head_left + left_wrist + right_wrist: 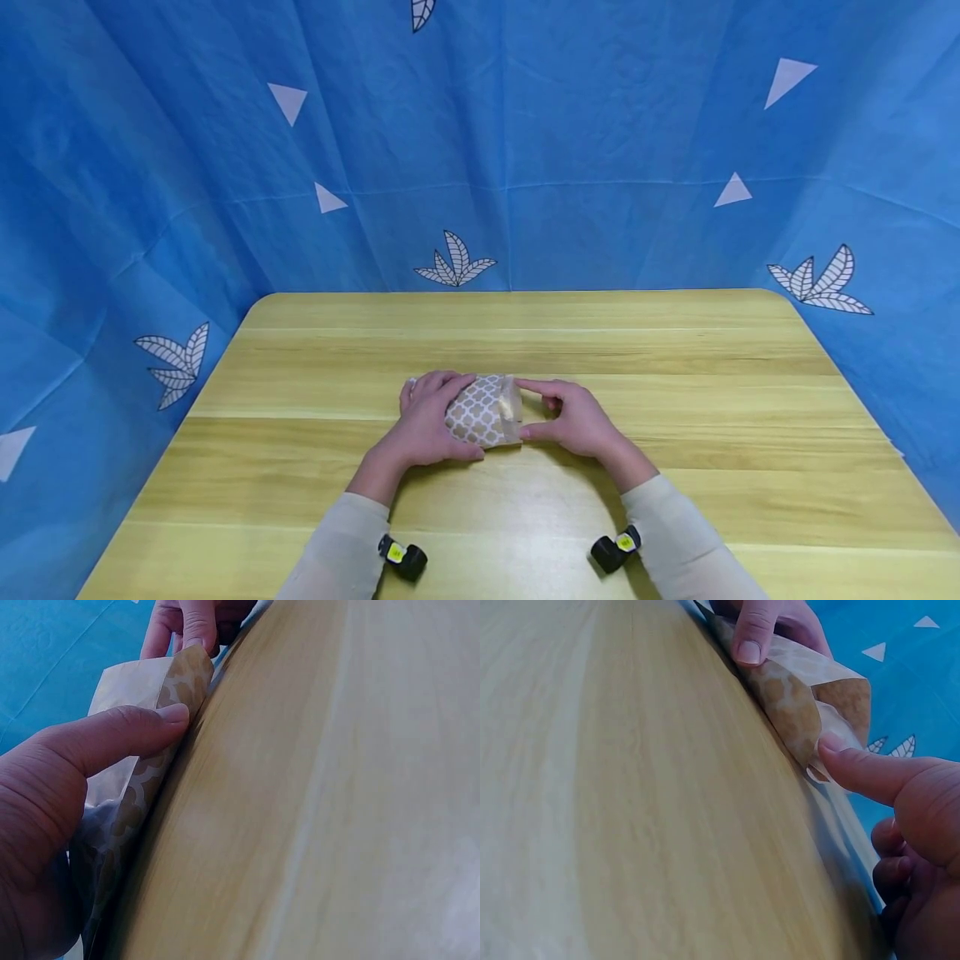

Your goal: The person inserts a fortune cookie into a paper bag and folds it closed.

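Tan-and-white paper bag (477,414) lies on the counter (750,471), grasped in the fingers of the left hand (431,423); the right hand (581,422) touches its mouth, whether pinching I cannot tell. Working that rim gently, without crushing the body, seems wisest.

soft glare on the table (517,502); wrist views dimmer, slightly blurred.

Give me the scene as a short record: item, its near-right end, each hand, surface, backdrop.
item: patterned paper packet, lying on the table
end by right hand: looks loosely open; contents unclear
left hand: grips the packet's other end
right hand: thumb touches the open-looking end; firmness of hold unclear
surface: wood-grain table
backdrop: blue curtain with pale triangles and leaf prints
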Demonstrator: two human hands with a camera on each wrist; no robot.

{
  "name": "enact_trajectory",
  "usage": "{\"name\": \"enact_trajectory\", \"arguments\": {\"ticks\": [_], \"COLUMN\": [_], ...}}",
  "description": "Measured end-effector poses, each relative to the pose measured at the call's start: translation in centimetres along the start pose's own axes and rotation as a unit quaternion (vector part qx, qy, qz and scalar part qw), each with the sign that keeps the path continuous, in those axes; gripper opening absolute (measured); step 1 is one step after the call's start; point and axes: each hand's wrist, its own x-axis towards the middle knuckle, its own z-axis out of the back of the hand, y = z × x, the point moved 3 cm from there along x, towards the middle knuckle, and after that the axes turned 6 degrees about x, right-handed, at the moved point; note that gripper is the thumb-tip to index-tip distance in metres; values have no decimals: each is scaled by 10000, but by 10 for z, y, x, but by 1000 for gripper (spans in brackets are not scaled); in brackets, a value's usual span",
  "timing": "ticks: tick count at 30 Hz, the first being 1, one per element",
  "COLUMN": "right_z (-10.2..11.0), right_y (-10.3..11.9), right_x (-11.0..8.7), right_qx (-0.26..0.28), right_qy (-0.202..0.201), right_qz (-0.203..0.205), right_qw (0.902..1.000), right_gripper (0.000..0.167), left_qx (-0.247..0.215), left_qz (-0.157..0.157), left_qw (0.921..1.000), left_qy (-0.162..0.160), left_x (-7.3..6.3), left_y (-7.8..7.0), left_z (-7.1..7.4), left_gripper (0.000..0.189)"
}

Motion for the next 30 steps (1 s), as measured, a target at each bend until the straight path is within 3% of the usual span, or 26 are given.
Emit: {"name": "enact_trajectory", "arguments": {"ticks": [30], "right_z": [-11], "right_y": [11], "right_x": [12], "right_qx": [-215], "right_qy": [309], "right_qz": [27], "right_qw": [9993], "right_gripper": [71], "left_qx": [-105], "left_qz": [11], "left_qw": [9999], "left_qy": [1], "left_x": [4], "left_y": [-8], "left_z": [2], "left_gripper": [109]}}
